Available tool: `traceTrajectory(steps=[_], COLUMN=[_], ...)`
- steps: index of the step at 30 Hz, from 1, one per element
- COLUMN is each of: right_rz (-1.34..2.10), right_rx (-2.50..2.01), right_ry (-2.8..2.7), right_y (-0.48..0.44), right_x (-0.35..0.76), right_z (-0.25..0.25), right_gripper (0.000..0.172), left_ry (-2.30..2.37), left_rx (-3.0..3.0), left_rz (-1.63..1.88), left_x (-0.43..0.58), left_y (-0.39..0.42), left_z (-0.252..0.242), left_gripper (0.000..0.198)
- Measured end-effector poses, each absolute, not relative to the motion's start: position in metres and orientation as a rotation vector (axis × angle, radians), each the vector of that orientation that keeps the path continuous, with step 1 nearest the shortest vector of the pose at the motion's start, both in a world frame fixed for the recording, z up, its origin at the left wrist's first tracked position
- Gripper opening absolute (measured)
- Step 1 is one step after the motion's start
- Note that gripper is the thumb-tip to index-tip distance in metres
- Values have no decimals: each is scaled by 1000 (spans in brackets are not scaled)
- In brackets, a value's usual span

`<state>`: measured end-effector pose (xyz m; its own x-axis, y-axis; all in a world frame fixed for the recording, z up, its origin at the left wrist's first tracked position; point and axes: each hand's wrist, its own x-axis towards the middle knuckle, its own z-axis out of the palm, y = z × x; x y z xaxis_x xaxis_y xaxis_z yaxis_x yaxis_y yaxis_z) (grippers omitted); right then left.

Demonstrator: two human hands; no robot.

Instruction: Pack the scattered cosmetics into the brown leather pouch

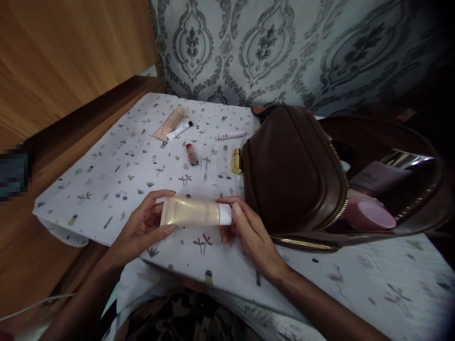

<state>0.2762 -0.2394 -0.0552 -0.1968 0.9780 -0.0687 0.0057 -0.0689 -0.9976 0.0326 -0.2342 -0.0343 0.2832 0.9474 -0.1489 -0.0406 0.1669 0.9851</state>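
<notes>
A pale yellow tube [194, 212] with a white cap lies level between my hands, above the front part of the patterned cloth [121, 208]. The fingers and thumb of my left hand [147, 222] grip its flat end. My right hand [249, 229] is closed round the white cap, with some of its fingertips hidden behind the cap. Just right of my right hand is an open brown bag [291, 166]. Inside it are a pink container [368, 212] and a pale tube with a shiny cap [380, 175].
Beyond my hands lie a beige tube [172, 121], a small white tube [179, 131], a lipstick [191, 155], a white pen-shaped tube [230, 135] and a small gold bottle [236, 161]. A patterned wall [227, 47] rises behind; wooden furniture [71, 52] stands at left.
</notes>
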Motion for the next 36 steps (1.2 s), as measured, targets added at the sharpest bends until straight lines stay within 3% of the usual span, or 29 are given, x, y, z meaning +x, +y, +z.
traceTrajectory(steps=[3, 10, 18, 24, 30, 36], right_rz=[1405, 1368, 1420, 1378, 1356, 1384], right_rx=[-1150, -1136, -1088, -1060, -1063, -1139], right_ry=[-1322, -1342, -1399, -1462, -1497, -1456], right_y=[-240, -241, -240, -244, -247, -246], right_x=[277, 277, 276, 276, 275, 275], right_z=[-56, -49, -49, -49, -52, -51], right_gripper=[57, 44, 48, 41, 40, 45], left_ry=[1047, 1069, 1033, 1132, 1121, 1199], left_rx=[1155, 1159, 1177, 1211, 1377, 1630], left_rz=[937, 899, 905, 743, 714, 763], left_x=[33, 34, 32, 30, 28, 30], left_y=[-235, -235, -235, -233, -230, -230], left_z=[-34, -31, -35, -36, -39, -45], left_gripper=[56, 55, 56, 72, 43, 36])
